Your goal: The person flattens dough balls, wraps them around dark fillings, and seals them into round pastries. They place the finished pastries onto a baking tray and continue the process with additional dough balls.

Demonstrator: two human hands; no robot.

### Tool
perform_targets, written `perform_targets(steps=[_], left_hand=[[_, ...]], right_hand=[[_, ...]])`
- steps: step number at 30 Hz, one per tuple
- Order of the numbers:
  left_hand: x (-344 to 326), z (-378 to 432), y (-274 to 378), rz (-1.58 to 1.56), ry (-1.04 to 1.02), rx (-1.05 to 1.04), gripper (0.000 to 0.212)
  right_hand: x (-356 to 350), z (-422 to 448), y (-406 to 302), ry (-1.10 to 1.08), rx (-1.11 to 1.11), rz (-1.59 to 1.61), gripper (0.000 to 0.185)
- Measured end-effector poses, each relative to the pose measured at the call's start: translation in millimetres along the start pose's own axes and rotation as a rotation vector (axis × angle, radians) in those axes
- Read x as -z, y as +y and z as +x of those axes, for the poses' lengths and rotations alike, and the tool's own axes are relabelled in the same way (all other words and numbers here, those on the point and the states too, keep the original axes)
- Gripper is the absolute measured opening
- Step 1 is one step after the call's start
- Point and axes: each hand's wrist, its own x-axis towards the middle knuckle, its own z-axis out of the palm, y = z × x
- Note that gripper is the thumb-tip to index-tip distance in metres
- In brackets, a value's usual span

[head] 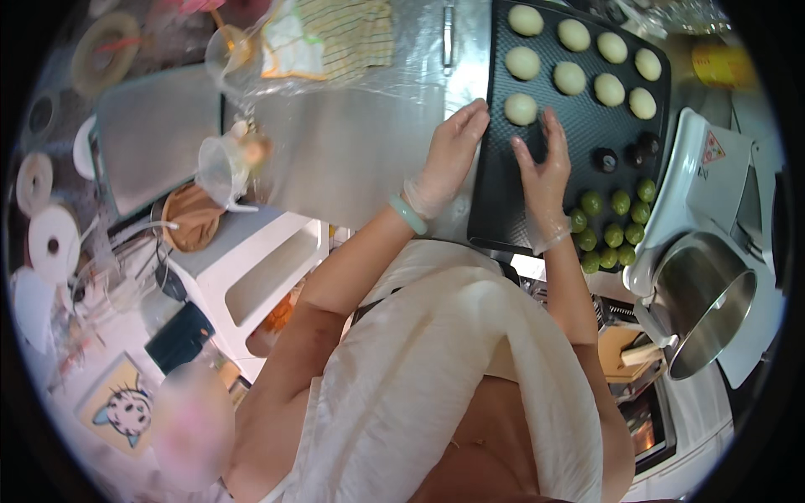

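Observation:
Both hands wear clear plastic gloves. My left hand point(454, 151) is at the left edge of a black textured baking tray point(490, 217), its fingers close together and nothing seen in it. Over the tray my right hand point(546, 166) has thumb and fingers spread, empty, just below a pale dough ball point(521, 109). Several more pale dough balls point(569, 78) lie in rows across the tray's far part. Dark round balls point(605, 160) sit near its right side. Green balls point(613, 234) are grouped at the near right corner.
A steel worktop point(352, 151) lies left of the tray, with a striped cloth point(346, 38) at its far side. A plastic cup point(217, 165) and a glass-like board point(160, 135) stand further left. On the right are a white kitchen scale point(723, 170) and a steel mixing bowl point(698, 295).

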Motion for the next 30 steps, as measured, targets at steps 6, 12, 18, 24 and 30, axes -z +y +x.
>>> perform_targets(steps=[6,12,18,24,30], left_hand=[[100,-64,-16,-0.039,0.284,-0.094,0.045],[231,-63,-21,0.053,0.476,-0.090,0.030],[304,-28,9,-0.085,0.432,-0.113,0.029],[331,20,-7,0.082,0.261,-0.180,0.035],[325,60,-5,0.467,0.259,-0.315,0.044]], right_hand=[[-37,-22,-62,-0.039,0.188,-0.019,0.031],[-155,-22,-111,-0.334,0.356,-0.011,0.022],[-273,20,-134,-0.409,0.639,-0.627,0.037],[-273,62,-144,-0.319,0.664,-0.738,0.052],[-232,79,-195,-0.174,0.584,-0.667,0.054]])
